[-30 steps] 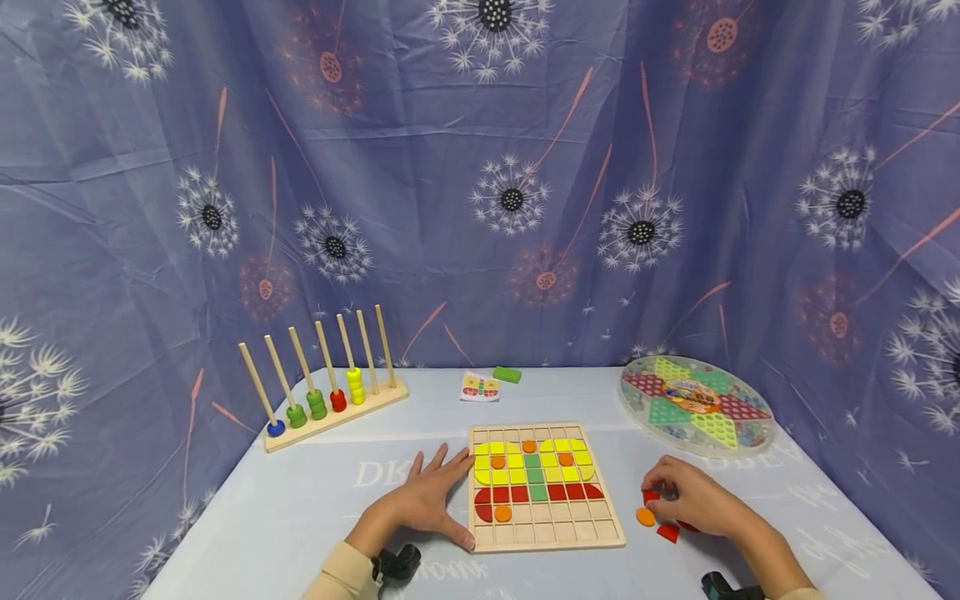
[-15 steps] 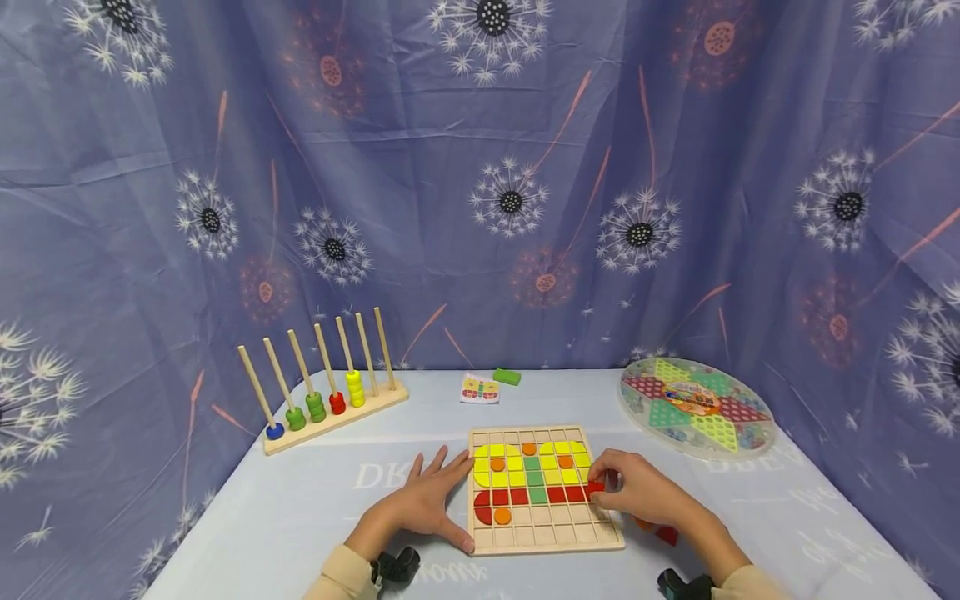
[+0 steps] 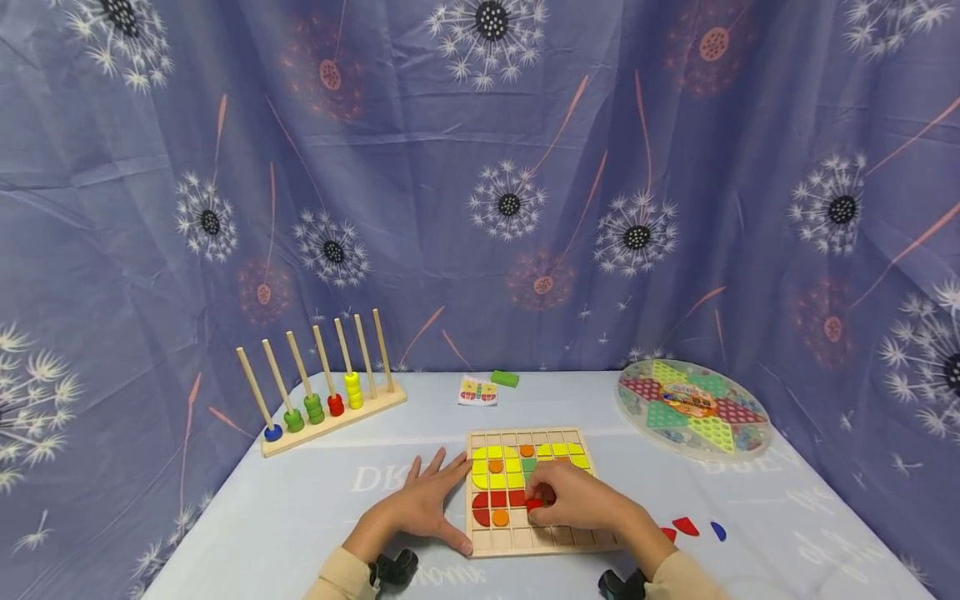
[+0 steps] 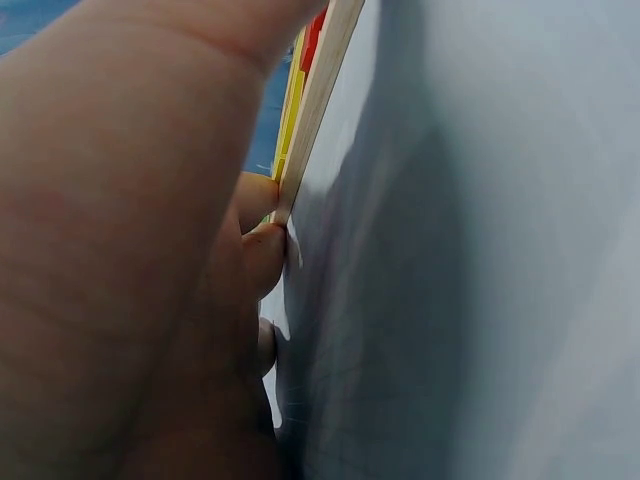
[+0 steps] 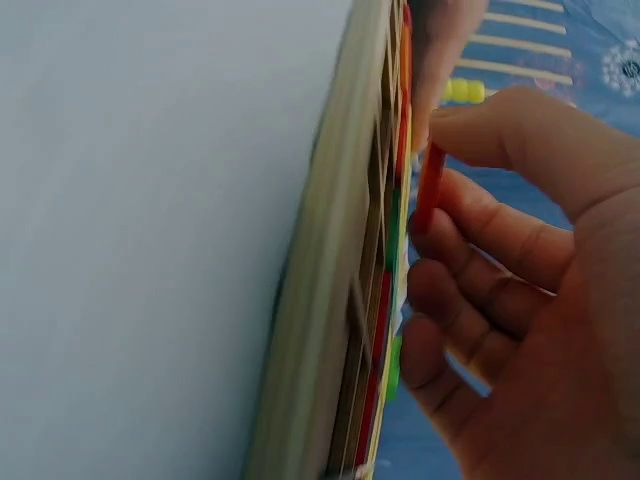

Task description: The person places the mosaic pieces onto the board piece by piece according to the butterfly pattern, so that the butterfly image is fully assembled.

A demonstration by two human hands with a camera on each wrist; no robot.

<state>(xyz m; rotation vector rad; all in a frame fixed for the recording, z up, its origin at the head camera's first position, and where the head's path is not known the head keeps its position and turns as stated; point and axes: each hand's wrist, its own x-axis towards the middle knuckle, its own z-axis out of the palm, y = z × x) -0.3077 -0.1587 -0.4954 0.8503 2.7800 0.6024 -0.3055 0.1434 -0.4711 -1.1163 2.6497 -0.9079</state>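
My left hand (image 3: 423,504) rests beside a wooden grid board (image 3: 519,538), its fingers spread and touching the board's left edge. In the left wrist view, fingertips meet the board's side (image 4: 322,95). Over the middle of the board, my right hand (image 3: 576,500) pinches a red tile (image 3: 533,504) between thumb and fingers. The right wrist view shows this red tile (image 5: 430,188) on edge, just above the grid. Yellow tiles (image 3: 514,481), a red row (image 3: 498,498) and orange discs (image 3: 500,518) sit in the board. My right hand hides the board's lower right part.
Loose red pieces (image 3: 686,526) and a blue half-round piece (image 3: 718,531) lie right of the board. A pattern card (image 3: 477,390) and a green block (image 3: 505,378) are behind it. A bead rack (image 3: 333,421) stands left, a round game board (image 3: 693,408) right.
My right hand has come from the loose pieces at the right, past the board's right edge, leftward to its middle, carrying a red tile. The left hand has stayed put.
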